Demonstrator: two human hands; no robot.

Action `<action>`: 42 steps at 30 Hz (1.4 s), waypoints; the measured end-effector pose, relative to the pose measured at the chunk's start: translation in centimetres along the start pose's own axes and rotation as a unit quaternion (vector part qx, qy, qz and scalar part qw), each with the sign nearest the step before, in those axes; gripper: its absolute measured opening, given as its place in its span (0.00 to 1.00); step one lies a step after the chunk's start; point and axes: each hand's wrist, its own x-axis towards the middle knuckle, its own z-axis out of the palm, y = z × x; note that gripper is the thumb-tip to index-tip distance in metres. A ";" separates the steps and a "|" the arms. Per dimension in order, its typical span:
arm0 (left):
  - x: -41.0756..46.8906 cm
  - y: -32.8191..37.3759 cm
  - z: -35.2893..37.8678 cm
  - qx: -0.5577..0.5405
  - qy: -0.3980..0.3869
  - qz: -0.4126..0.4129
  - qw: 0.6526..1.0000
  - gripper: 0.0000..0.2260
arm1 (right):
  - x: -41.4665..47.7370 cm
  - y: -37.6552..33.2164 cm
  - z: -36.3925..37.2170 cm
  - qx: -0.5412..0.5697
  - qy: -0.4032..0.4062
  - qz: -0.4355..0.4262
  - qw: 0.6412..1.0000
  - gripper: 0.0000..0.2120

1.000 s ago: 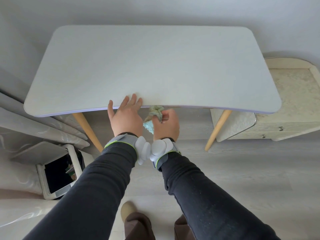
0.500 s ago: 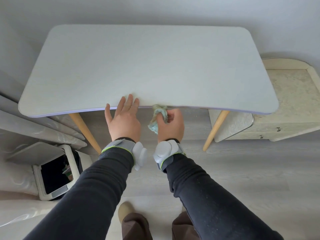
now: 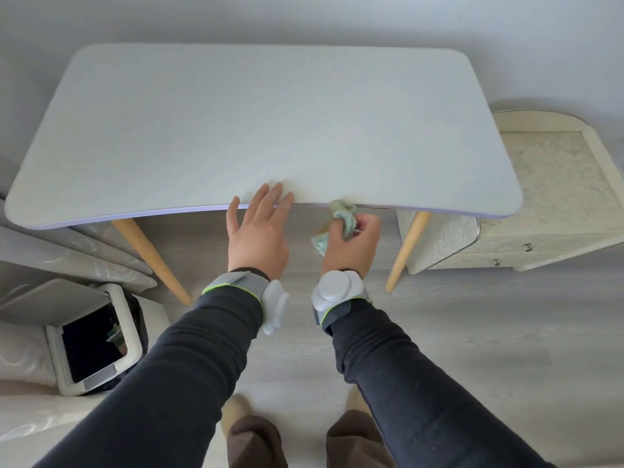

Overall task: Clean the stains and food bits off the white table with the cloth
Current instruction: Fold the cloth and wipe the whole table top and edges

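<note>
The white table point(image 3: 263, 130) with wooden legs fills the upper half of the view; I see no stains or bits on its top. My left hand point(image 3: 258, 231) reaches to the near edge, its straight fingertips resting on the tabletop. Just to its right, my right hand point(image 3: 353, 243) grips a crumpled pale green cloth point(image 3: 341, 217) below the near edge. The top of the cloth touches that edge.
A bin point(image 3: 94, 339) with its lid open stands on the floor at the lower left, scraps inside. A cream cabinet point(image 3: 547, 197) sits against the table's right end. Grey cushions point(image 3: 67, 251) lie under the left side. My feet show at the bottom.
My two hands have drifted apart, the right one with the cloth shifting right along the near edge. My left fingers stay on the table edge.
</note>
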 end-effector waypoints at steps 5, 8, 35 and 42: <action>0.5 1.8 0.5 -0.050 0.004 0.003 0.999 0.30 | -0.5 -0.7 0.4 -0.034 -0.122 -0.047 0.991 0.08; 0.9 2.4 0.6 -0.052 -0.005 0.013 0.999 0.32 | 1.5 -0.4 -2.2 -0.014 -0.055 -0.024 0.998 0.09; 1.7 10.1 2.9 -0.116 -0.005 0.090 0.989 0.28 | 7.2 0.5 -9.9 -0.102 -0.108 -0.092 0.985 0.09; 1.0 11.3 3.1 -0.089 -0.013 0.080 0.993 0.30 | 10.2 1.9 -13.8 -0.051 0.025 -0.045 0.997 0.09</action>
